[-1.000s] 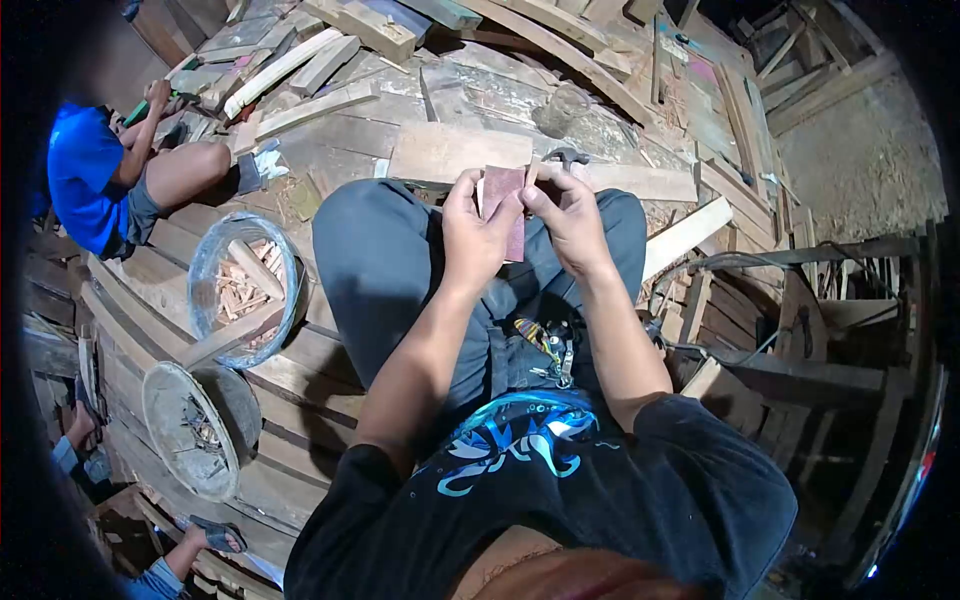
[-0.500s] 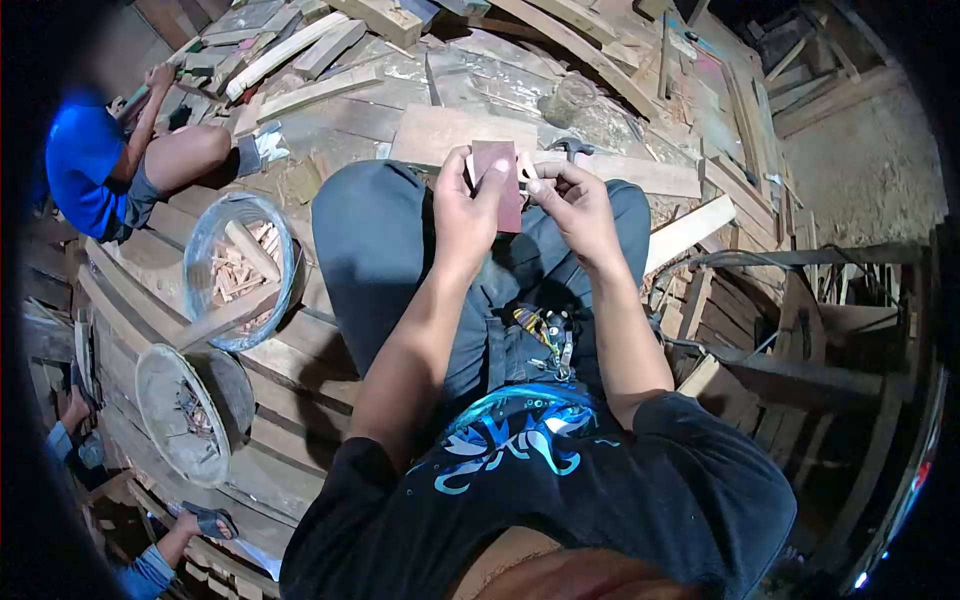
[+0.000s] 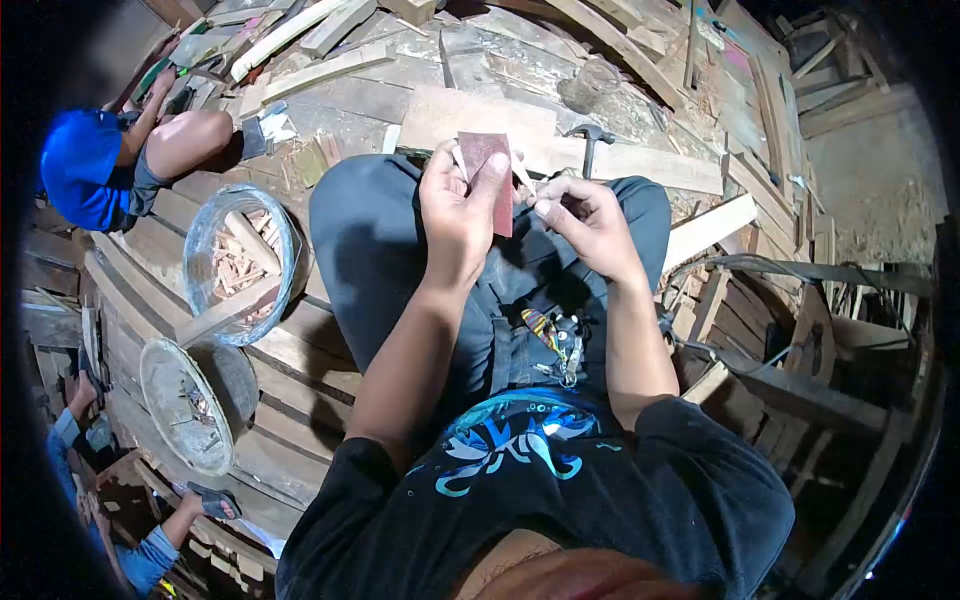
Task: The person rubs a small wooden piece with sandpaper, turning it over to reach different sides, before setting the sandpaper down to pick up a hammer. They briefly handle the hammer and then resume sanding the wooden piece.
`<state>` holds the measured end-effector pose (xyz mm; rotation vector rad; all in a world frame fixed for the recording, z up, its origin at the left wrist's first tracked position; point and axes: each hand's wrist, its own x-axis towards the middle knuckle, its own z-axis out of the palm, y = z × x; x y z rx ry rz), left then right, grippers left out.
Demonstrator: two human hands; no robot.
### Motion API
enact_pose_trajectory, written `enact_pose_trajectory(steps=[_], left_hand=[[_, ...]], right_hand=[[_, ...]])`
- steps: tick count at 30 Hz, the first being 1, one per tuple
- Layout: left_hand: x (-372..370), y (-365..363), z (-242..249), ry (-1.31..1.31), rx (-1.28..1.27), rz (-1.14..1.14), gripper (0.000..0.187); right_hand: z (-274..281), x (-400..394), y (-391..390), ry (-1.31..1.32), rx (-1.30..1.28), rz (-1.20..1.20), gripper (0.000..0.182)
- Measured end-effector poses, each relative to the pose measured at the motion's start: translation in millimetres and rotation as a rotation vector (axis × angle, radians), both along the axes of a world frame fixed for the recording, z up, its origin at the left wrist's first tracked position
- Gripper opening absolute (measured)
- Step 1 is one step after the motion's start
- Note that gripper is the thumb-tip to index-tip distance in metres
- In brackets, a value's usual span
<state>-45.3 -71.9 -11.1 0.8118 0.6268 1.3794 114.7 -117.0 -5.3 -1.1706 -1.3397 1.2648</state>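
Holding a flat dark-red sandpaper-like sheet [image 3: 483,146] in the left hand [image 3: 450,215], above the grey-trousered lap [image 3: 385,240]. Hiding most of a slim pale wooden piece [image 3: 522,175] behind it. Bending the right hand [image 3: 590,220] just beside; cannot tell whether gripping anything. Beyond, a dark claw hammer [image 3: 590,138], handle end hard to make out.

Shirt [image 3: 640,505]: black, with short, loose sleeves [image 3: 715,450]
Chest print [image 3: 512,447]: curling shapes in light blue, deep blue and white, toward the shirt's far edge
Trousers [image 3: 375,240]: dark blue-grey
Waist trinkets [image 3: 568,350]: shiny metal pieces beside a yellow-and-dark striped strap [image 3: 541,328]
Left hand [image 3: 460,205], right hand [image 3: 592,225]: bare
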Motion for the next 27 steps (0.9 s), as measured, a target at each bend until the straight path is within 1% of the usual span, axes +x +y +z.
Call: enact_pose_trajectory(steps=[2,3,4,5,7,9,10,12,13,14,15,16,17,18,19,20,22,23,24,26,27], left_hand=[[1.5,-0.9,7.8,-0.043,-0.074,-0.009,0.015],[1.4,0.3,3.4,0.053,-0.113,-0.019,0.014],[3.9,0.4,1.7,0.081,-0.123,-0.014,0.014],[5.9,0.6,2.5,0.110,-0.132,-0.008,0.014],[10.4,3.6,-4.7,0.120,-0.130,0.013,0.014],[10.2,5.2,-4.9,0.229,-0.093,-0.008,0.013],[10.4,5.8,-5.7,0.286,-0.077,-0.021,0.013],[15.2,14.3,-29.7,0.408,0.017,0.084,0.015],[16.7,17.7,-35.4,0.457,0.045,0.131,0.016],[18.6,21.7,-39.4,0.504,0.074,0.176,0.018],[20.7,25.1,-39.7,0.524,0.053,0.170,0.023],[24.6,25.3,-41.1,0.587,0.099,0.232,0.023],[29.7,22.1,-38.5,0.690,0.172,0.259,0.024],[33.3,18.7,-30.9,0.793,0.242,0.284,0.025],[34.0,18.9,-27.1,0.870,0.242,0.293,0.024],[33.8,21.6,-29.8,0.843,0.190,0.266,0.024],[32.9,32.7,-38.3,0.786,0.091,0.218,0.024],[36.0,33.8,-43.3,0.712,0.092,0.224,0.021],[38.9,32.5,-39.6,0.821,0.314,0.324,0.019],[38.9,24.3,-31.4,0.874,0.243,0.291,0.018],[40.0,29.9,-37.6,0.764,0.170,0.291,0.018]], right_hand=[[2.0,-0.4,2.1,-0.025,0.028,-0.040,0.016],[2.3,-2.7,4.7,-0.039,0.042,-0.060,0.017],[0.3,-2.5,6.3,-0.051,0.054,-0.080,0.019],[-7.2,0.7,8.2,-0.091,0.061,-0.030,0.024],[-12.8,-0.2,11.9,-0.065,0.038,-0.019,0.025],[-18.7,-5.0,16.4,-0.037,-0.001,-0.015,0.027],[-20.7,-9.3,18.3,-0.053,0.038,-0.051,0.028],[-23.1,-17.0,22.7,-0.085,0.116,-0.120,0.030],[-26.6,-16.2,24.2,-0.167,0.078,-0.089,0.031],[-24.3,-19.2,21.1,-0.168,0.044,-0.086,0.030],[-34.2,-25.1,24.1,-0.187,0.087,-0.161,0.030],[-40.4,-29.9,26.0,-0.207,0.127,-0.239,0.030],[-38.7,-20.0,24.4,-0.150,0.089,-0.176,0.029],[-40.6,-15.0,24.7,-0.145,0.030,-0.206,0.030],[-40.8,-13.5,24.4,-0.174,0.042,-0.214,0.029],[-40.9,-13.0,23.6,-0.203,0.054,-0.222,0.028],[-43.8,-12.5,21.0,-0.205,-0.021,-0.204,0.025],[-49.3,-15.7,22.9,-0.166,0.053,-0.270,0.023],[-41.7,-14.8,24.2,-0.109,0.054,-0.260,0.021],[-47.4,-8.8,24.4,-0.133,0.019,-0.214,0.019],[-48.1,-8.7,24.6,-0.144,0.029,-0.188,0.019]])
